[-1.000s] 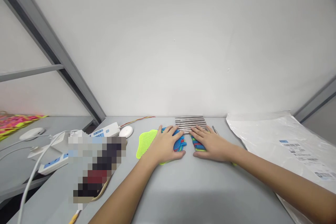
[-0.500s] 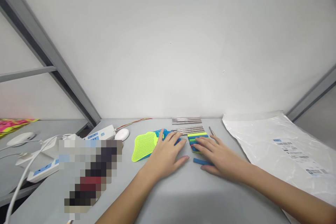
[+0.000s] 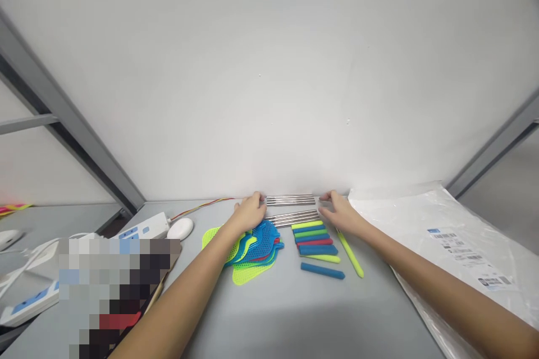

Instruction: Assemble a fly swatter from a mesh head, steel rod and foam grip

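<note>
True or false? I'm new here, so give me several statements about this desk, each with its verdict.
1. The left hand and right hand are near opposite ends of the metal rods. True.
2. The metal rods form a single group. False: they lie in two groups.
3. A blue tube lies apart from the row of coloured tubes. True.
4. Every mesh piece is blue. False: yellow-green mesh pieces show too.

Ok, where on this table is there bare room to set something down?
Widest is the near tabletop, between your forearms, in front of the loose blue tube. A narrow gap runs between mesh heads and the row of coloured tubes. It's crowded at the metal rods, between left hand and right hand, and around the power strip.
</note>
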`<state>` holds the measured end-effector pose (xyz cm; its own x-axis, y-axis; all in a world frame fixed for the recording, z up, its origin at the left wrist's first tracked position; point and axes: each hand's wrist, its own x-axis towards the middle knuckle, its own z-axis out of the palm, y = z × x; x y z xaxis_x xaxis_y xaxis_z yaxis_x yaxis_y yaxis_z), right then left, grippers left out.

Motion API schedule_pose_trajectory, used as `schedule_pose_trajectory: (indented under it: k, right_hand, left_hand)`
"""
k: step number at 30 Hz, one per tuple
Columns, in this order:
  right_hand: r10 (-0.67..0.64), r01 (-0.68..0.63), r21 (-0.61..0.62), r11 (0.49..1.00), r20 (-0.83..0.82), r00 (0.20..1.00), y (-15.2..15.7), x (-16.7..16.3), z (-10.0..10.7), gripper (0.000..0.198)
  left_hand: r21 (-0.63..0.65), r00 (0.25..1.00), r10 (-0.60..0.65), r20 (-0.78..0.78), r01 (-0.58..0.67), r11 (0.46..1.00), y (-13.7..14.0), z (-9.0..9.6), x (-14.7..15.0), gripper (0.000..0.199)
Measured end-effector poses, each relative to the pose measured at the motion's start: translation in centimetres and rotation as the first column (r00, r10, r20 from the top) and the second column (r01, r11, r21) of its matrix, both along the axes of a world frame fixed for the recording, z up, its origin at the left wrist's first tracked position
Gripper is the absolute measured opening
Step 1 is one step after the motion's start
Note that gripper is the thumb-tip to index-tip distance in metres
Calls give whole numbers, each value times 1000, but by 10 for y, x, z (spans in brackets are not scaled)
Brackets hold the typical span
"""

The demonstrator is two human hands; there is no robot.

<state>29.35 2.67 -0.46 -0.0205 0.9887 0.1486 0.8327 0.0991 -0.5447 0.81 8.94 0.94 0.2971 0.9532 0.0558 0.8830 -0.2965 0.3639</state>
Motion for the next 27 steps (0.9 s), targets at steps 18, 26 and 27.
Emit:
schedule_pose_trajectory:
  k: [18,26,27]
  right_hand:
    - [-20,4,-82,997,-198,980,24,-6,-15,23]
    - [18,-33,-71,997,-202,979,-2,-4,-9,30]
    - [23,-38,-72,997,-192,981,-5,-4,-8,31]
  left_hand:
    - [-97,998,18,63,-12,995,6,0,26,48]
    - [-112,999,-14,36,18,994,-21,9,14,43]
    - [-104,999,-20,25,22,994,-24,8,13,42]
